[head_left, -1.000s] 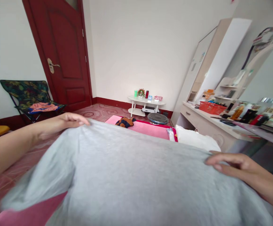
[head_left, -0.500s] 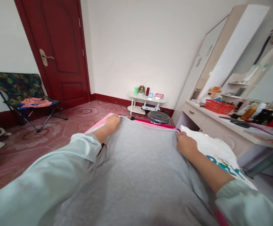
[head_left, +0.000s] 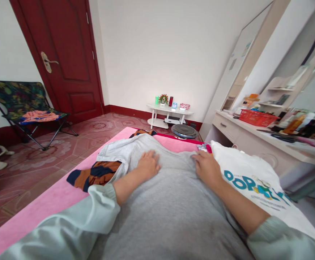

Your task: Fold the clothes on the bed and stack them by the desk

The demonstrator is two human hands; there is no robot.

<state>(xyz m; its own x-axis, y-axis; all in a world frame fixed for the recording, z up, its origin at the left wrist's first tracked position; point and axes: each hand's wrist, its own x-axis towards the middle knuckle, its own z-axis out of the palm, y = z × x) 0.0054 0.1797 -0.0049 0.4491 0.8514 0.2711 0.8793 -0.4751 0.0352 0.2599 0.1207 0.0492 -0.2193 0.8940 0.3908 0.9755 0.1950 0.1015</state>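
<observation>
A grey shirt (head_left: 170, 202) lies spread over a pink-covered surface (head_left: 38, 213), reaching from close to me toward the far edge. My left hand (head_left: 148, 164) rests flat on the cloth's upper left part, fingers apart. Near its upper right edge, my right hand (head_left: 205, 167) lies on the fabric with fingers extended. From beneath the grey cloth's left side sticks out a brown and navy striped garment (head_left: 94, 175). Beside my right forearm lies a white garment (head_left: 255, 184) with blue lettering.
A dressing table (head_left: 265, 141) with a red basket (head_left: 257, 118) and bottles stands on the right. Beyond the far edge is a low white stand (head_left: 160, 122) with small items. A folding chair (head_left: 16, 97) holding an orange cloth stands left, near the red door (head_left: 56, 54).
Both hands have let go of the grey shirt's top edge. The shirt has come down flat, uncovering the striped garment and more pink surface. My left hand has moved right and nearer.
</observation>
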